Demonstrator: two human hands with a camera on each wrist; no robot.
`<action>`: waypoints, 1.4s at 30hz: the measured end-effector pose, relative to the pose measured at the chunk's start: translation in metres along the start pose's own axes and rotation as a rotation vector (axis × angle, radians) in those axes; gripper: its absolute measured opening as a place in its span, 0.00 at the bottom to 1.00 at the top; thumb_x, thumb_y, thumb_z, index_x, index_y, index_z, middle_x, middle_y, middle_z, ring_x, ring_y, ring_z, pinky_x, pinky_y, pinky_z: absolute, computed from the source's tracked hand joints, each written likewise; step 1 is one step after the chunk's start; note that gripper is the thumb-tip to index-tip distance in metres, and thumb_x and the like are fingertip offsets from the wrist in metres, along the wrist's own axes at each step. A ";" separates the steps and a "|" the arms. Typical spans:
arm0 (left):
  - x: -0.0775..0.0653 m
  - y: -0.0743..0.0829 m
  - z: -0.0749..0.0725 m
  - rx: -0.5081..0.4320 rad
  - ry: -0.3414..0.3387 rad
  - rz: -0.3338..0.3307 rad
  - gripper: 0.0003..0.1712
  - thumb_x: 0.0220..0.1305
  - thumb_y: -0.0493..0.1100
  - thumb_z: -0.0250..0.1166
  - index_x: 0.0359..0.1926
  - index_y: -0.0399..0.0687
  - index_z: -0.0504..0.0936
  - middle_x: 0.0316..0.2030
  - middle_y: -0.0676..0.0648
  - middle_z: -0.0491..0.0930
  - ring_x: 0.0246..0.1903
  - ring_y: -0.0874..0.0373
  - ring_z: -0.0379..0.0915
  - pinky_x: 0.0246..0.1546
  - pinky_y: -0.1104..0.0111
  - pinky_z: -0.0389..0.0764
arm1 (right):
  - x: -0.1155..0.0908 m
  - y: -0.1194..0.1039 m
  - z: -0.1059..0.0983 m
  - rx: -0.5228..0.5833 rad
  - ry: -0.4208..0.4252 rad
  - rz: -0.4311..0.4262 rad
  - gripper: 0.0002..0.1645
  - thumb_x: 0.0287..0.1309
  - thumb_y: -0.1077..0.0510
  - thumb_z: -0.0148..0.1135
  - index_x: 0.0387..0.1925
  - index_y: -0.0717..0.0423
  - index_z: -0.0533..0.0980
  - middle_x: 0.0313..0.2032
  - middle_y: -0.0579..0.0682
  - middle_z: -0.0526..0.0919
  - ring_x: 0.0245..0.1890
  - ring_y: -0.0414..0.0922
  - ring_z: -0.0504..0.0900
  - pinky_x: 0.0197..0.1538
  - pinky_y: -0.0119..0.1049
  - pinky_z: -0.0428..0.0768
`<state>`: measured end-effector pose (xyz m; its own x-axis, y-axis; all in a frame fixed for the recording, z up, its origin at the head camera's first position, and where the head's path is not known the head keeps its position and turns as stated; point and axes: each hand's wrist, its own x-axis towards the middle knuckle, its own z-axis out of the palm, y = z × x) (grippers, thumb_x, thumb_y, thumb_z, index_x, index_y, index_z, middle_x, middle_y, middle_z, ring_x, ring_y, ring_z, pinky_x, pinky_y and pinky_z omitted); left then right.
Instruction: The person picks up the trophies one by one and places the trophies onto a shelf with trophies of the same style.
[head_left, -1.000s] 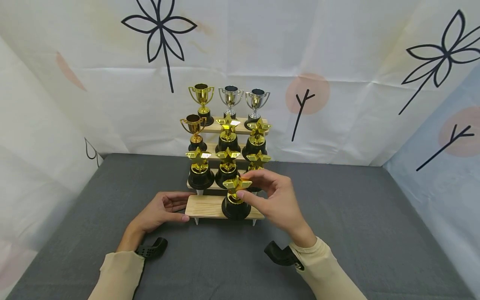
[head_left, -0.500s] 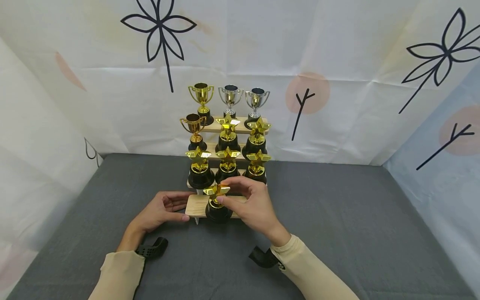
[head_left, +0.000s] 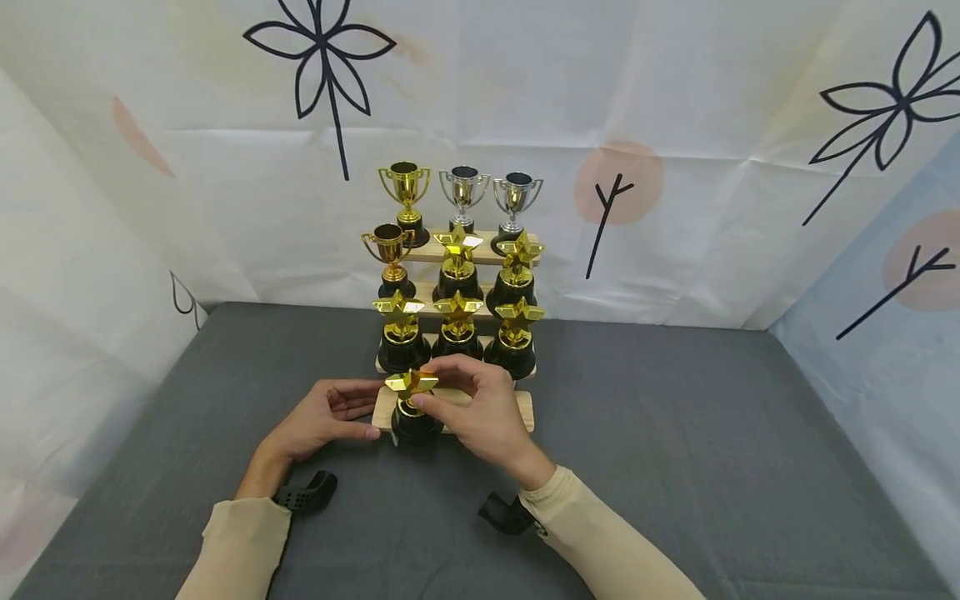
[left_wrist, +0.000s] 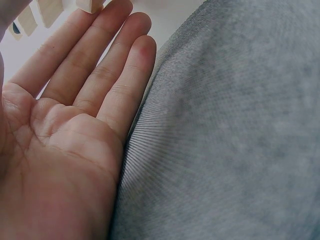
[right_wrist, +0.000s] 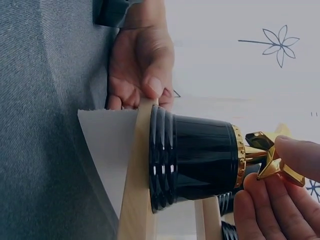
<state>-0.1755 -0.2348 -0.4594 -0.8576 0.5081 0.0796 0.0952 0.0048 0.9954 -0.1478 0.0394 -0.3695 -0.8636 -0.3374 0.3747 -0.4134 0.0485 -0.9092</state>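
Observation:
A gold star trophy [head_left: 416, 421] with a black base stands at the left part of the lowest wooden shelf [head_left: 521, 410]. My right hand [head_left: 483, 412] pinches its star between thumb and fingers; in the right wrist view the black base [right_wrist: 200, 155] meets the shelf board. At that shelf's left end rests my left hand [head_left: 318, 421], thumb at the front corner and fingers extended farther back. The left wrist view shows those fingers [left_wrist: 100, 70] nearly straight, their tips near a wood edge [left_wrist: 90, 5].
Behind, higher steps of the stand hold more star trophies [head_left: 457, 325], a bronze-coloured cup [head_left: 390, 250], a gold cup [head_left: 405, 187] and two silver cups [head_left: 516, 200]. Grey cloth [head_left: 675, 467] covers the table. A patterned white curtain [head_left: 712, 208] hangs behind.
My right hand has moved the star trophy leftward along the lowest shelf, from right of the middle to near the left end. The left hand has stayed put.

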 end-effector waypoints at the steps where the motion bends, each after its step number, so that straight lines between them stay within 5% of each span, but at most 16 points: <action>1: 0.000 0.000 0.000 -0.001 0.002 -0.001 0.41 0.53 0.26 0.75 0.66 0.17 0.66 0.62 0.28 0.73 0.57 0.59 0.78 0.58 0.66 0.80 | 0.001 0.000 0.002 -0.001 -0.001 -0.001 0.17 0.54 0.68 0.75 0.47 0.63 0.83 0.45 0.56 0.86 0.46 0.49 0.87 0.54 0.43 0.85; 21: 0.000 0.001 0.000 -0.018 0.005 0.008 0.40 0.53 0.26 0.75 0.65 0.17 0.67 0.59 0.45 0.80 0.57 0.60 0.78 0.58 0.67 0.80 | 0.012 0.005 0.017 -0.016 0.000 -0.021 0.19 0.57 0.66 0.74 0.50 0.64 0.82 0.46 0.56 0.86 0.47 0.48 0.87 0.51 0.41 0.87; 36: -0.001 0.002 0.000 0.005 0.017 0.003 0.40 0.54 0.26 0.75 0.64 0.15 0.67 0.61 0.31 0.76 0.57 0.61 0.78 0.57 0.68 0.80 | 0.013 0.007 0.019 -0.004 0.006 -0.018 0.20 0.57 0.65 0.74 0.51 0.64 0.81 0.47 0.56 0.86 0.49 0.50 0.86 0.51 0.49 0.86; 42: -0.001 0.003 0.001 0.006 0.025 -0.009 0.39 0.53 0.27 0.75 0.64 0.17 0.68 0.60 0.36 0.78 0.57 0.61 0.78 0.58 0.68 0.80 | 0.012 0.007 0.018 -0.017 0.000 0.001 0.22 0.56 0.64 0.75 0.53 0.63 0.81 0.48 0.55 0.86 0.49 0.48 0.86 0.51 0.50 0.86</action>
<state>-0.1739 -0.2346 -0.4562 -0.8706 0.4867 0.0722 0.0907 0.0145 0.9958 -0.1555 0.0186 -0.3747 -0.8640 -0.3377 0.3734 -0.4172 0.0651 -0.9065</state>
